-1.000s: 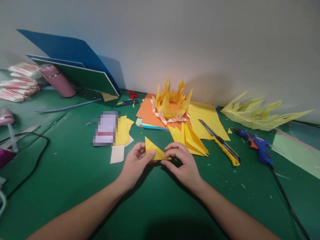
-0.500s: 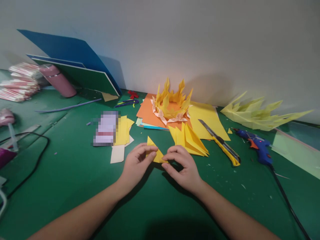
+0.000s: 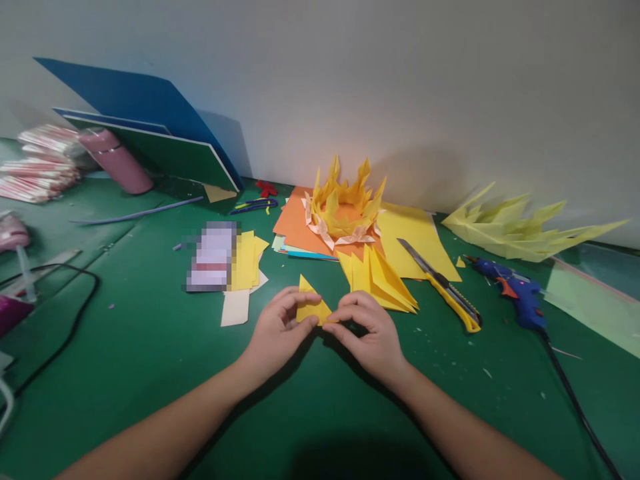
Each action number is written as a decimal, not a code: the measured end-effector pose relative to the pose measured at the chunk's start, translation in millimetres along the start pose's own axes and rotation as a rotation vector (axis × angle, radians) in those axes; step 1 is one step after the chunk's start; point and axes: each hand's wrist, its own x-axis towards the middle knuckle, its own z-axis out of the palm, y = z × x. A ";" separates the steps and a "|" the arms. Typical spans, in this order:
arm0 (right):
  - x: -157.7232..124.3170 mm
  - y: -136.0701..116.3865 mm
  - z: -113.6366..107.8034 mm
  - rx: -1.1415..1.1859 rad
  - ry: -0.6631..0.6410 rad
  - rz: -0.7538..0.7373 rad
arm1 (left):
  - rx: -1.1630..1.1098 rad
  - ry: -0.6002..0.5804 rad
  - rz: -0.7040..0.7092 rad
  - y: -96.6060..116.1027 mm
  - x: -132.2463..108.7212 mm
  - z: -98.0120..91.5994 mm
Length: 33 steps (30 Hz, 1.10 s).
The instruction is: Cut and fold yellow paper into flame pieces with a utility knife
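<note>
A small folded triangle of yellow paper [image 3: 310,309] is held between my two hands, its point upward. My left hand [image 3: 280,327] grips its left side and lower edge between thumb and fingers. At the lower right corner, my right hand [image 3: 367,330] pinches it with thumb and forefinger. Just behind my right hand lie several folded yellow paper pieces [image 3: 375,277]. Farther back, a ring of folded yellow and pale pink paper [image 3: 345,213] stands on orange sheets [image 3: 290,223]. Behind my left hand are yellow paper strips [image 3: 245,263] beside a blurred-out rectangle [image 3: 213,257].
To the right lie a yellow utility knife [image 3: 445,290] with its blade out and a blue glue gun [image 3: 520,293] with a cord. A pale yellow folded-paper piece [image 3: 525,227] stands behind them. A pink bottle [image 3: 117,160] leans against boards [image 3: 165,147] at the left.
My left hand has shifted slightly right, its thumb now closer to my right fingertips. The paper triangle has moved a little right with it, and my right hand stays nearly in place.
</note>
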 end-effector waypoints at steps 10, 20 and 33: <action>-0.4 3.0 1.4 -0.036 -0.020 -0.021 | 0.077 -0.090 0.038 -7.5 -2.3 0.1; -1.9 5.5 2.0 -0.034 -0.042 0.008 | 0.137 -0.119 0.084 -6.0 -3.4 0.7; -3.0 7.4 3.3 -0.034 -0.063 0.031 | 0.126 -0.129 0.074 -5.5 -4.3 1.5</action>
